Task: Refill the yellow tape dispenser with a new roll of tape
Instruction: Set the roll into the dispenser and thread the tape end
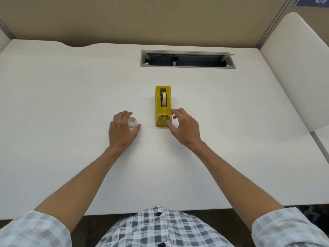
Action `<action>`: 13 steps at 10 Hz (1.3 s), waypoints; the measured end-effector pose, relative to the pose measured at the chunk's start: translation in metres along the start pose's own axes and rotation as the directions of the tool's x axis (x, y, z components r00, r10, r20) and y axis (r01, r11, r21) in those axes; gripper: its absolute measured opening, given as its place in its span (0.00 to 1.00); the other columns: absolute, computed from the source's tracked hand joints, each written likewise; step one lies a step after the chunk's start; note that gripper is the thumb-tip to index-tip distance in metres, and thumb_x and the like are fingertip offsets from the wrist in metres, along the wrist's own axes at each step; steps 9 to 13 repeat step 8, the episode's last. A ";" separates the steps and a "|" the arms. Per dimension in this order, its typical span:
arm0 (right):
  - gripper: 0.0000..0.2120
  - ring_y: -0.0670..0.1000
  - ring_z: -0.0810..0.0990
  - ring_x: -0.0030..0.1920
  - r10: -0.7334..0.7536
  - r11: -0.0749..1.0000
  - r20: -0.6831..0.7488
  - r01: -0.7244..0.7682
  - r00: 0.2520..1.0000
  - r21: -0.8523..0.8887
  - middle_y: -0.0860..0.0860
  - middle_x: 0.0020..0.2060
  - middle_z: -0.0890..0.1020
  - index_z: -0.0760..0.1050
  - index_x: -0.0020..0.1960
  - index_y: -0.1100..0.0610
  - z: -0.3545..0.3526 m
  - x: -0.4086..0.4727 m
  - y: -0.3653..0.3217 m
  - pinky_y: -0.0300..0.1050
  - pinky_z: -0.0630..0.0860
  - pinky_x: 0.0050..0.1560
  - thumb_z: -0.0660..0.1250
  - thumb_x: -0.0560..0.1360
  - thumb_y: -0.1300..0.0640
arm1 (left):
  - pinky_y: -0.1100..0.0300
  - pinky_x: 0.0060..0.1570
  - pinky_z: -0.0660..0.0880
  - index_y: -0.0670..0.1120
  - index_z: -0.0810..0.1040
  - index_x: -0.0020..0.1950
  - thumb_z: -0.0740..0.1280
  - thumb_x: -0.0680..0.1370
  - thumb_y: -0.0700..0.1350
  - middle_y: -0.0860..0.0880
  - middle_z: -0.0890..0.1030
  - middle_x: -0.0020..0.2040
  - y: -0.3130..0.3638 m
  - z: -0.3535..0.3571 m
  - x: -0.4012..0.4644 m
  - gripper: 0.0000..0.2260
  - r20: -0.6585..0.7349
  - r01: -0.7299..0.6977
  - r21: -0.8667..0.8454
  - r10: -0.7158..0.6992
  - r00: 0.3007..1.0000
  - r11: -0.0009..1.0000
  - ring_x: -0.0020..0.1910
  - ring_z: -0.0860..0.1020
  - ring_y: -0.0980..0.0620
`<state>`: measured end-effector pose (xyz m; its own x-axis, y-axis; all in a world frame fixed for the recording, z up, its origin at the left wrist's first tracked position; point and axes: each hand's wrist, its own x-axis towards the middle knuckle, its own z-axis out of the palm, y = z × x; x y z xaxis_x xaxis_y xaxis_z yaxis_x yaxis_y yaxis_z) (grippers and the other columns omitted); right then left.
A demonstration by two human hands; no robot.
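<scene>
The yellow tape dispenser point(163, 111) stands on the white desk, its cutter end toward me. A nearly used-up roll point(164, 98) sits upright in its slot. My right hand point(184, 128) is at the dispenser's near right corner, fingers spread, fingertips at or just off its side. A clear new roll of tape point(132, 122) lies flat on the desk to the left. My left hand point(122, 130) curls around that roll, fingers behind it and thumb in front; whether it touches the roll I cannot tell.
A long cable slot point(187, 59) with an open flap is cut into the white desk point(71, 104) behind the dispenser. Beige partition walls point(160, 20) close off the back. A white chair back point(293, 59) stands at the right.
</scene>
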<state>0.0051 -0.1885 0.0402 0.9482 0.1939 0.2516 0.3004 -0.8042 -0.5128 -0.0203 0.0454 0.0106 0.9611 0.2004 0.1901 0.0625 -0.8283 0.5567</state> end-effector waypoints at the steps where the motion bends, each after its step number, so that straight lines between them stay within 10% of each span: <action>1: 0.19 0.48 0.82 0.48 0.002 1.000 0.037 -0.002 0.999 0.009 0.45 0.57 0.80 0.76 0.65 0.52 0.000 0.002 -0.001 0.47 0.80 0.45 0.68 0.76 0.49 | 0.47 0.60 0.71 0.41 0.75 0.65 0.74 0.71 0.53 0.44 0.76 0.64 -0.011 0.001 0.000 0.26 -0.010 0.093 0.038 -0.092 0.996 0.995 0.65 0.72 0.43; 13: 0.19 0.45 0.82 0.49 0.017 0.999 0.010 -0.017 1.000 0.033 0.44 0.53 0.81 0.78 0.63 0.51 0.002 0.012 -0.001 0.42 0.78 0.44 0.68 0.75 0.45 | 0.49 0.56 0.72 0.42 0.79 0.58 0.73 0.71 0.53 0.44 0.77 0.57 -0.009 0.006 0.039 0.21 0.005 0.172 0.011 -0.172 0.985 0.985 0.59 0.73 0.42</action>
